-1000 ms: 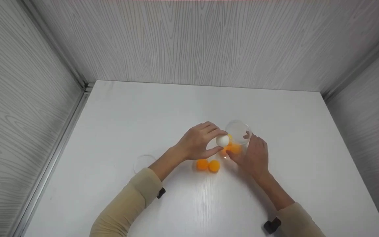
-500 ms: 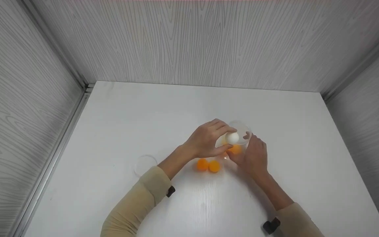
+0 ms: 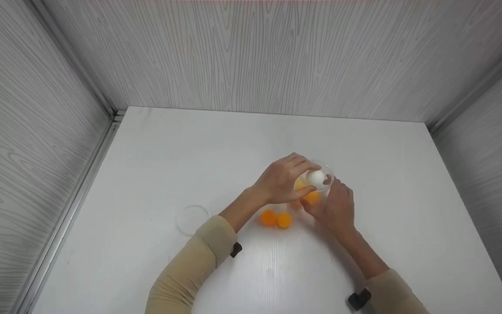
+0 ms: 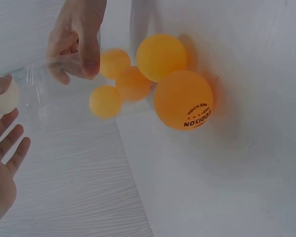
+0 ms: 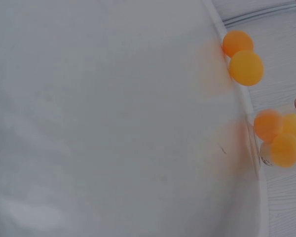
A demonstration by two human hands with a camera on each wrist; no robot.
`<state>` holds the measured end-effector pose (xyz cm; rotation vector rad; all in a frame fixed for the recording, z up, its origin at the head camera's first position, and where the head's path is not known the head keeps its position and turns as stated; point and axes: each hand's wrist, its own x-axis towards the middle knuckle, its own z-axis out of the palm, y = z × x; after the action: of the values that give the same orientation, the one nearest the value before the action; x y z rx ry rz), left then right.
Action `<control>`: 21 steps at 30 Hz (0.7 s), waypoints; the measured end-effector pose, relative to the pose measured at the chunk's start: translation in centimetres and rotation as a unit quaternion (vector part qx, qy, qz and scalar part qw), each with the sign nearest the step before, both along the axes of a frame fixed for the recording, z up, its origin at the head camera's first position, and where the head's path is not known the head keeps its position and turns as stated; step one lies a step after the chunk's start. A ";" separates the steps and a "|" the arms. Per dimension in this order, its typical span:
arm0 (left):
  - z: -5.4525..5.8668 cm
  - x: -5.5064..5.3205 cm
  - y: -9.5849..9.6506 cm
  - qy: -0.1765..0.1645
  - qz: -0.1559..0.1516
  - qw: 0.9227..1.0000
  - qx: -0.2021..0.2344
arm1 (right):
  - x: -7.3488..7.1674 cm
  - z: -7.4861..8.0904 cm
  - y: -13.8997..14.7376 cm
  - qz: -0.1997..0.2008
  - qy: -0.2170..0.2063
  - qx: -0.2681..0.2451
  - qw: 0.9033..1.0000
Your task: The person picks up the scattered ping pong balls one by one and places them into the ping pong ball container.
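Note:
My left hand (image 3: 283, 179) pinches a white ping-pong ball (image 3: 315, 178) between thumb and fingers, at the open top of a clear plastic jar (image 4: 54, 108). Around the jar's side, my right hand (image 3: 338, 207) holds it upright on the table. Inside, several orange ping-pong balls (image 4: 133, 83) lie at the bottom; the right wrist view also shows a whitish ball (image 5: 267, 154) with print among them. Two loose orange ping-pong balls (image 3: 276, 219) rest side by side just in front of the jar. One of them, a printed orange ball (image 4: 183, 99), looks large in the left wrist view.
A clear round lid (image 3: 193, 220) lies flat on the white table (image 3: 190, 152), left of the loose balls and close to my left forearm. Grey wood-grain panels (image 3: 251, 56) wall the table at the back and on both sides.
The left hand has carried the white ball rightward and slightly away from me, from beside the jar to its mouth. My right hand and the loose orange balls stay in place.

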<state>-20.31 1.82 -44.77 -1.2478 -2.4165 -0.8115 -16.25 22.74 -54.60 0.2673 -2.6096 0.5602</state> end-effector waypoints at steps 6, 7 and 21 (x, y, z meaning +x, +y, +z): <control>-0.1 -0.7 0.7 -0.013 0.011 1.000 0.007 | 0.0 0.0 0.1 0.000 -0.017 -0.014 1.000; -0.1 -0.8 0.8 -0.016 0.011 1.000 0.007 | 0.0 0.0 0.1 0.001 -0.017 -0.015 1.000; -0.9 -1.7 1.5 -0.055 0.020 0.998 0.021 | 0.1 0.2 -0.1 0.001 -0.033 -0.034 0.999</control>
<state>-22.00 3.31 -45.67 -1.1640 -2.4886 -0.9377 -16.17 22.67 -54.43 0.2334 -2.6479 0.6665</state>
